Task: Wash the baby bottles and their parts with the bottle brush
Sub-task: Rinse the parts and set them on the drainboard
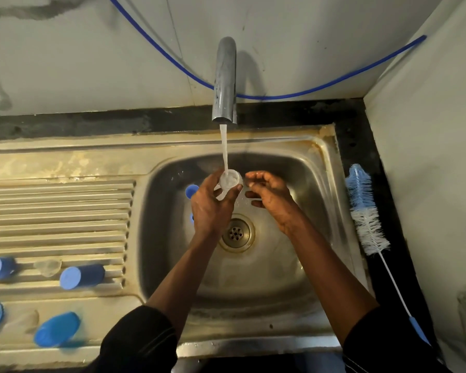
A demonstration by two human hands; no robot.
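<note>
A chrome tap (pixel 224 82) runs water (pixel 224 146) into the steel sink (pixel 320 168), a blue hose (pixel 267 98) sagging along the wall (pixel 65 49) behind.

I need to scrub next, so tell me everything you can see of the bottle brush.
The bottle brush lies flat on the dark counter strip between the sink rim and the wall, right of the basin. Its long fluffy bristle head is blue at the far end and white nearer the person. A thin white stem runs on toward the person to a small blue handle. Neither the left hand nor the right hand touches it.
</note>
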